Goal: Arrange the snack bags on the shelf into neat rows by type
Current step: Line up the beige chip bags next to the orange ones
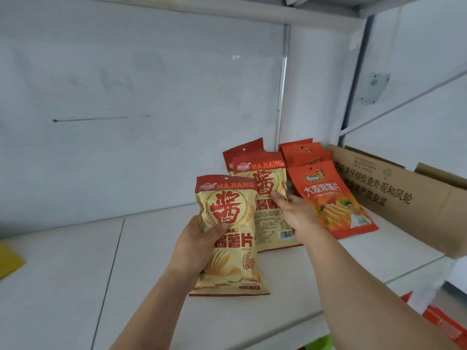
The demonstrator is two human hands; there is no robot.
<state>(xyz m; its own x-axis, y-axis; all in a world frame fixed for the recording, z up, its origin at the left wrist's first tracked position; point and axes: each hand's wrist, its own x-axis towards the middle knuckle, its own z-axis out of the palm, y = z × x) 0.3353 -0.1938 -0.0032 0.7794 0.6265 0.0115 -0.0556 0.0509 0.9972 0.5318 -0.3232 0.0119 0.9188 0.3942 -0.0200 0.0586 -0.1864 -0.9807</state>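
White shelf point(75, 274), whiteboard-like back wall point(126, 84), cardboard box point(404, 193) at right. Cream Majiang chip rows point(265, 218) lie beside the orange chip row point(333, 198), touching. Held cream bag point(227, 236): probably light, puffy, crinkly, contents fragile; grip mid-body, don't squeeze. Left hand point(197, 248) fingers clasp it. Right hand point(295, 210) fingers relaxed, resting on the lying cream bag.

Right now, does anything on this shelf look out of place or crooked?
Yes. The front orange bag lies slanted, its bottom swung right, off line with the orange bags behind it. A yellow packet sits alone at the shelf's far left edge.
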